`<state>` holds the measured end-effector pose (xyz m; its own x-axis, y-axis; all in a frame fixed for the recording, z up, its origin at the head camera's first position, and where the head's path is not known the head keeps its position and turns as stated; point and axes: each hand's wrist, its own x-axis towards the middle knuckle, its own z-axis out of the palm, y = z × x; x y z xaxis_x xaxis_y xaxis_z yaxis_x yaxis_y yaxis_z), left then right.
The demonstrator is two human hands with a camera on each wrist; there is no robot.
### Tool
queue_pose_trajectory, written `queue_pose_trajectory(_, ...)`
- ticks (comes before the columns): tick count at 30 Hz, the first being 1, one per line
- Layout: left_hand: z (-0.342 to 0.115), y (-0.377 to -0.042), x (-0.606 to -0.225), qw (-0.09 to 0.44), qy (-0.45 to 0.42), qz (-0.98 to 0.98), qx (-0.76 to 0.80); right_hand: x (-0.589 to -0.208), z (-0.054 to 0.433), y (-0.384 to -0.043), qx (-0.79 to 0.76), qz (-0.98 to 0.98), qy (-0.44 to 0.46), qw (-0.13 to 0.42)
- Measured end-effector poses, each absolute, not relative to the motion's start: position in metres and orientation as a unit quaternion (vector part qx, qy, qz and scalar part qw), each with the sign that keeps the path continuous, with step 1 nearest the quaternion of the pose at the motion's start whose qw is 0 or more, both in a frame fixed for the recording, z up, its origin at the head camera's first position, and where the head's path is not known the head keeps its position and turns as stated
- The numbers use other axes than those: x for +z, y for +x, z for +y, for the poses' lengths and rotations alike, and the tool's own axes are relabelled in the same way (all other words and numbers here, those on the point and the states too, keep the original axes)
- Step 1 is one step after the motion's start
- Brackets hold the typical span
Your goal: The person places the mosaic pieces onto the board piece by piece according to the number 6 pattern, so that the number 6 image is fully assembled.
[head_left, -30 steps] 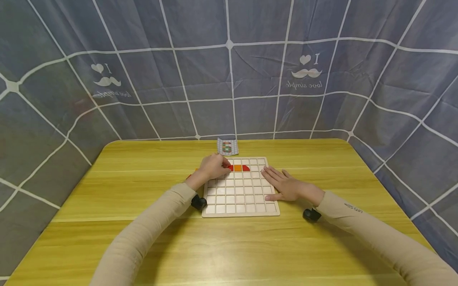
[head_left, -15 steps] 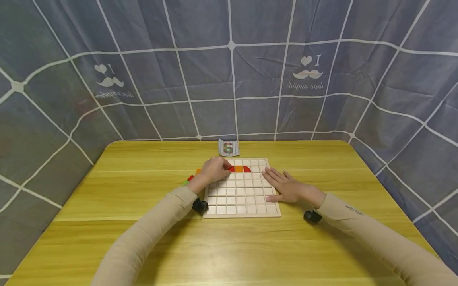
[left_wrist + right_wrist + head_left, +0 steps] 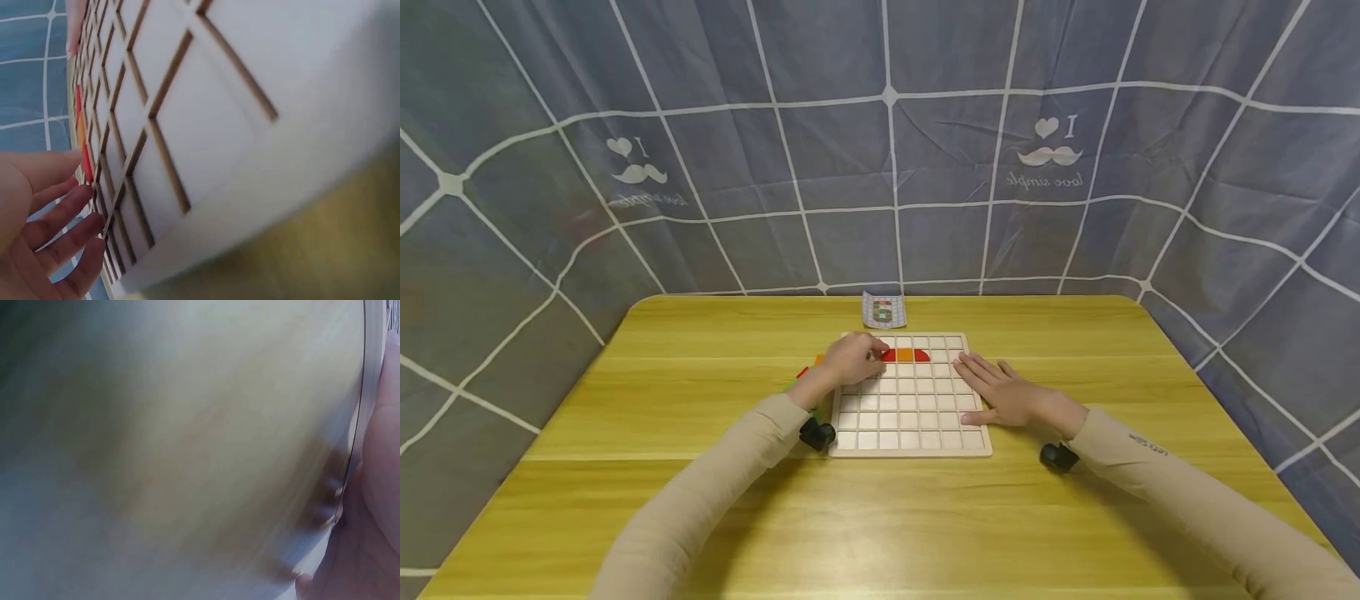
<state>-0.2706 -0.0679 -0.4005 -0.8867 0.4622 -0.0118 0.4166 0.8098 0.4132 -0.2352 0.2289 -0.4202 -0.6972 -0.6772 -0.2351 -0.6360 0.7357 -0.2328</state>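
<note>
A pale board (image 3: 907, 423) with a grid of square cells lies on the table. Near its far edge an orange square tile (image 3: 906, 355) sits between a left red tile (image 3: 890, 356) and a right red tile (image 3: 922, 356) with a rounded corner. My left hand (image 3: 852, 358) is over the board's far left part, thumb and fingertips at the left red tile. In the left wrist view its fingers are loosely bent, apart from the thumb; whether the thumb touches the tile cannot be told. My right hand (image 3: 1003, 394) rests on the board's right edge, fingers spread.
Behind the board lies a small gridded card (image 3: 883, 312) with a coloured pattern. Orange, red and green pieces (image 3: 802, 372) lie left of the board, partly hidden by the left forearm. A grey-blue curtain (image 3: 955, 150) with white lines hangs around the table (image 3: 880, 525).
The head view has turned slightly left, so everything sits a little further right. A bit more of the left red tile shows beside the left fingertips. My right hand stays on the board's edge.
</note>
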Motion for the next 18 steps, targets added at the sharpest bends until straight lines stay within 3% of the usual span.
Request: queue_pose_trajectory(18,-0.136,-0.250,-0.380,0.014,0.219,0.951,0.216,-0.417,0.226,-0.235,-0.074,0.919,-0.351,0.166)
